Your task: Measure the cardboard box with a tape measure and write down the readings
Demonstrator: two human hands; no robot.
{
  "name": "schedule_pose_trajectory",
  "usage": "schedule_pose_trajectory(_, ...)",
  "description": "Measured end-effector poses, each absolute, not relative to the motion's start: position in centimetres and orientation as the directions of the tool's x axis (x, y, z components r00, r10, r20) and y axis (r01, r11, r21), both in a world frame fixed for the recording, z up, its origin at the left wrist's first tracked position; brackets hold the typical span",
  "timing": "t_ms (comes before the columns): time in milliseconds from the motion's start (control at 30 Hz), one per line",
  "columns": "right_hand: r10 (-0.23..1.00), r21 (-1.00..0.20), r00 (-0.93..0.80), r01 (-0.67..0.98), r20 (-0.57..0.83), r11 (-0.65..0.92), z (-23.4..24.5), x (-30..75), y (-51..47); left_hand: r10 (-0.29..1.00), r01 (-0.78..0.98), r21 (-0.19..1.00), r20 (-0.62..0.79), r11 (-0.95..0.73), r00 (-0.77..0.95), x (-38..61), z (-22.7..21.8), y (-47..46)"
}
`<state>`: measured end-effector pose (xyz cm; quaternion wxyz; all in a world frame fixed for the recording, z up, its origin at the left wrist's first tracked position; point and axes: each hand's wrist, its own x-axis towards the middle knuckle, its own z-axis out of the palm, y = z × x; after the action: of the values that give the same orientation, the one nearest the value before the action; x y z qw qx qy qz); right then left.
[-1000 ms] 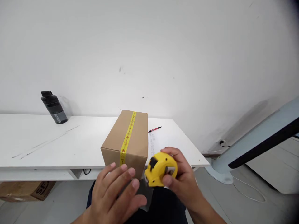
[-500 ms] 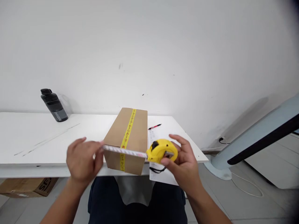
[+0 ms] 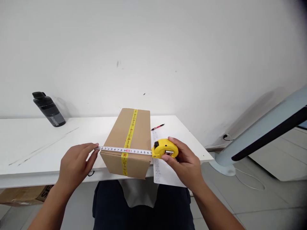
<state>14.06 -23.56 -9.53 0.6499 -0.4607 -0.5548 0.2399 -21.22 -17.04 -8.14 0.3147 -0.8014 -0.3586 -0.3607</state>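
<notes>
A cardboard box (image 3: 141,131) with yellow printed tape down its middle stands at the front edge of a white table (image 3: 79,153). Across the near end of its top runs the white blade of a tape measure (image 3: 165,147), its numbers facing up. My left hand (image 3: 75,163) pinches the blade's end just off the box's left edge. The yellow case is gripped by my right hand (image 3: 188,163), fingers behind it and thumb in front, beside the box's right edge. A written sheet of paper (image 3: 168,174) lies partly under the case and my right hand.
A red and black pen (image 3: 157,127) lies behind the paper. At the far left stands a dark bottle (image 3: 50,110). Another carton (image 3: 21,195) sits below the table on the left. To the right rises a pale blue column-shaped appliance (image 3: 259,137) with a cable on the floor.
The blade has come down from above the box's near end onto its top. My left hand moved left and down, and the case shifted slightly up beside the box.
</notes>
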Motion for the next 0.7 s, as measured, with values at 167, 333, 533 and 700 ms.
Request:
schedule_pose_trajectory(167,0.842,-0.885,0.280,0.220,0.461,0.411,-9.1,13.8,-23.5,0.386,0.745,-0.298,0.708,-0.597,0.592,-20.2,-7.7,-17.5)
schedule_pose_trajectory(333,0.843,-0.890,0.293,0.221,0.451,0.400,-9.3,13.7,-23.8,0.422,0.743,-0.220,0.706,-0.632,0.569,-20.5,-8.9,-17.7)
schedule_pose_trajectory(533,0.788,-0.828,0.267,0.270,0.554,0.491,-9.6,13.8,-23.7,0.421,0.753,-0.225,0.713,-0.619,0.560,-20.5,-8.8,-17.9)
schedule_pose_trajectory(700,0.651,-0.666,0.184,0.372,0.736,0.647,-10.3,14.0,-23.2,0.393,0.761,-0.277,0.725,-0.586,0.566,-20.3,-8.7,-17.9)
